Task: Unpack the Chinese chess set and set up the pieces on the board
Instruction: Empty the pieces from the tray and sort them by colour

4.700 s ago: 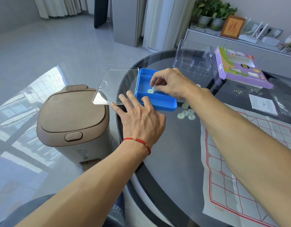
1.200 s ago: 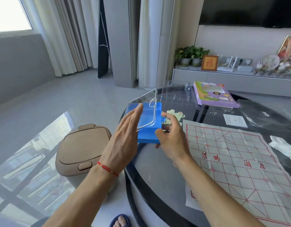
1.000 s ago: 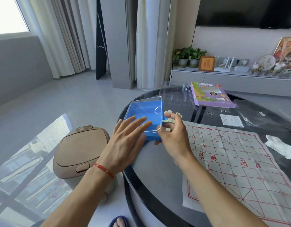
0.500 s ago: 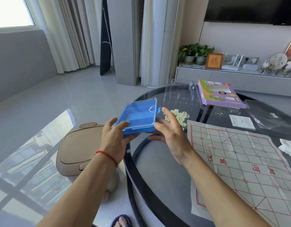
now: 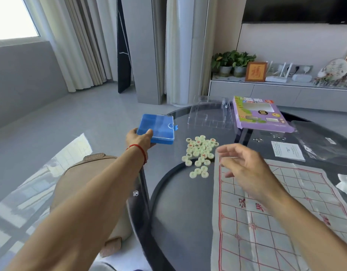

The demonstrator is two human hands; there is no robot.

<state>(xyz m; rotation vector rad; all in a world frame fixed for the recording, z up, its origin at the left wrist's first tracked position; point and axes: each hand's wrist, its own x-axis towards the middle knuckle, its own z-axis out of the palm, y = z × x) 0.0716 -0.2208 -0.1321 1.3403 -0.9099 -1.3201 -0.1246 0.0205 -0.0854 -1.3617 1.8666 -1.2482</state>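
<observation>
Daylit window (image 5: 12, 16), pale curtains (image 5: 75, 45), grey floor (image 5: 61, 118), low white cabinet (image 5: 286, 92) bearing plants (image 5: 232, 59).

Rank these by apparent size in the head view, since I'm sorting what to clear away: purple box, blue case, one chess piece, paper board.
1. paper board, though it lies nearest the camera
2. purple box
3. blue case, held by the left hand
4. chess piece
</observation>
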